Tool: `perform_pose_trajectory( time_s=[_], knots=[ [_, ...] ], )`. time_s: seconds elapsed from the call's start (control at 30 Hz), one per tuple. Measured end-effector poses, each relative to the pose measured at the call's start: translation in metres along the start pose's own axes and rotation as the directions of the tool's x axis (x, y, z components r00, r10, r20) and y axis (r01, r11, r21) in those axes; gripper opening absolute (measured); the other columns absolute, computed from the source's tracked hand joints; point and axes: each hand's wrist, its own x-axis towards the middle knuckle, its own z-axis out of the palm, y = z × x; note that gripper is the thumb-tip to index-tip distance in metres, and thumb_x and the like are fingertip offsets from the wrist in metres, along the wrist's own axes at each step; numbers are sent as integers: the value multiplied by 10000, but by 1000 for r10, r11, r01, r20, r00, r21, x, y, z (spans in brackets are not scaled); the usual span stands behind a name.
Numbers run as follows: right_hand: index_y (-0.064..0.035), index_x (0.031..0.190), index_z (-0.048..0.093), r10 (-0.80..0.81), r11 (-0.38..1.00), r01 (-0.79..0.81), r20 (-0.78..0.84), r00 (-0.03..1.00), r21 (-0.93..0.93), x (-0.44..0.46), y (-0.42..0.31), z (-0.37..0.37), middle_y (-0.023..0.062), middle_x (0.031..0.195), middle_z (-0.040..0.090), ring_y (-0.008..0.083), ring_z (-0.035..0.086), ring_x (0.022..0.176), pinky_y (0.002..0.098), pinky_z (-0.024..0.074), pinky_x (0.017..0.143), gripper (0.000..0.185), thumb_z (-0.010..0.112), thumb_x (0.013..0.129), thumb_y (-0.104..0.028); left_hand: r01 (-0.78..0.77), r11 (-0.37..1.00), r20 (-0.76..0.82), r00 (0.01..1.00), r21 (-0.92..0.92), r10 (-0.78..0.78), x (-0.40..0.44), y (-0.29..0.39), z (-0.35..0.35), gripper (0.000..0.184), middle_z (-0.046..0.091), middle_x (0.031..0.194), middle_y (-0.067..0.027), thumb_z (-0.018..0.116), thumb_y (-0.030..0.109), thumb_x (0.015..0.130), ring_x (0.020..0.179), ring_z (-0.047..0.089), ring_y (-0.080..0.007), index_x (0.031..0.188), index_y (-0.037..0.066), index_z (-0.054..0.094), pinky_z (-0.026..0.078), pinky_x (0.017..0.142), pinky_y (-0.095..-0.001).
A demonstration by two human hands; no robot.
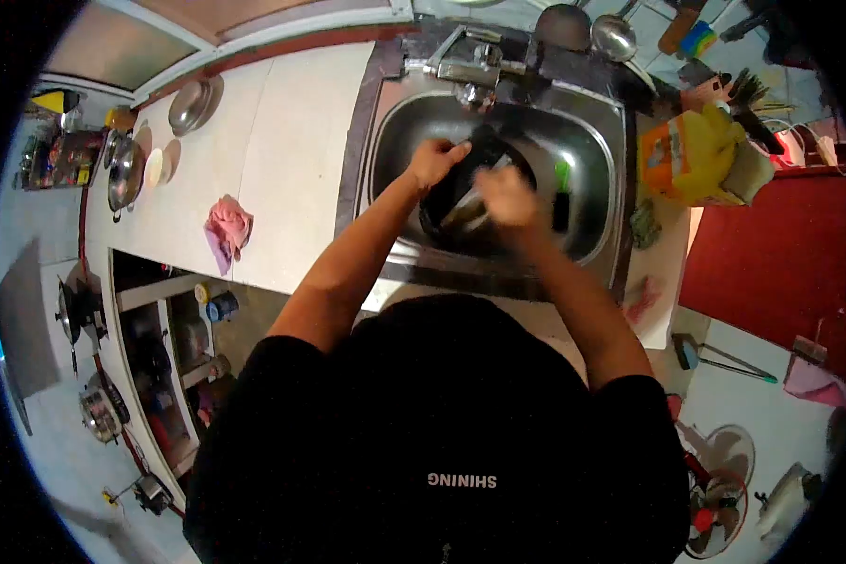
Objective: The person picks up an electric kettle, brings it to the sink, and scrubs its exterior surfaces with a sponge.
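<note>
Gripping black pan (456,188) w/ L hand (436,164) in sink (573,132), upper ctr; can't tell hold of blurred R hand (509,197); prob. midway, not lifted out.

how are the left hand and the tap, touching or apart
Apart. The head view shows the steel of the sink in the gap between the left hand and the tap.

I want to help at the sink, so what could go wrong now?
The black pan might slip from the left grip while the blurred right grip works over it. It might also bump the tap close by. The pink cloth lies near the counter's front edge and could fall.
</note>
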Motion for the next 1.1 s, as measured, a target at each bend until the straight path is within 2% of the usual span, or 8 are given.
perform_pose_trajectory(
  time_s=[0.1,0.27,0.3,0.4,0.57,0.67,0.83,1.1],
  knots=[
    [-135,1079,585,-362,930,367,-138,922,14,-28,-10,17,105,906,578,295,574,856,389,486,711,272,487,827,-163,-26,995,10,1000,-98,27,4,-17,4,579,647,923,-180,649,431,798,832,604,-210,1007,-107,609,463,761,-313],
    [-114,999,611,-27,988,-49,-479,877,-146,12,42,18,55,821,587,242,579,769,364,518,609,237,512,787,-148,11,1000,-14,1000,-8,-11,-7,-6,3,551,648,916,-166,643,425,803,819,598,-201,1015,-83,614,463,756,-314],
    [-107,999,620,203,968,-223,-172,964,-111,10,15,3,40,817,587,235,587,797,362,522,620,242,523,783,-155,13,1000,-11,1000,15,-13,-5,0,3,544,648,914,-161,641,424,804,818,596,-200,1016,-76,616,463,756,-315],
    [-116,1002,616,-472,876,480,-294,831,-51,-8,-8,38,34,844,587,209,583,826,376,513,618,238,530,792,-188,-11,1000,-36,999,-4,11,-6,-2,4,529,650,901,-150,630,424,813,818,594,-193,1001,-70,619,461,753,-316],
    [-115,1038,624,138,981,-177,-374,917,-73,17,64,30,28,902,594,215,536,946,374,487,779,269,525,803,-200,-8,999,-12,1000,-44,7,-6,-9,6,508,648,869,-140,622,404,826,779,583,-182,973,-81,620,459,727,-305],
    [-129,980,652,-266,957,231,-210,941,-177,8,36,26,-5,1005,628,209,557,936,341,491,760,269,520,746,-126,-29,999,-4,1000,-31,29,7,-10,4,511,648,868,-138,624,409,825,778,581,-180,977,-79,621,458,727,-301],
    [-97,923,635,167,945,-179,-67,984,-274,25,52,4,-7,1009,613,229,545,917,350,496,684,219,528,733,-116,10,1000,-42,999,9,-9,-3,-4,6,511,649,870,-130,621,411,827,784,585,-172,985,-75,623,458,727,-297],
    [-99,868,652,-30,994,10,-170,985,-113,26,51,3,5,964,594,225,525,962,353,502,740,176,535,737,-108,-4,1000,-8,1000,10,4,9,-10,3,544,649,883,-134,612,429,834,784,593,-187,1008,-87,609,463,730,-302]
  ],
)
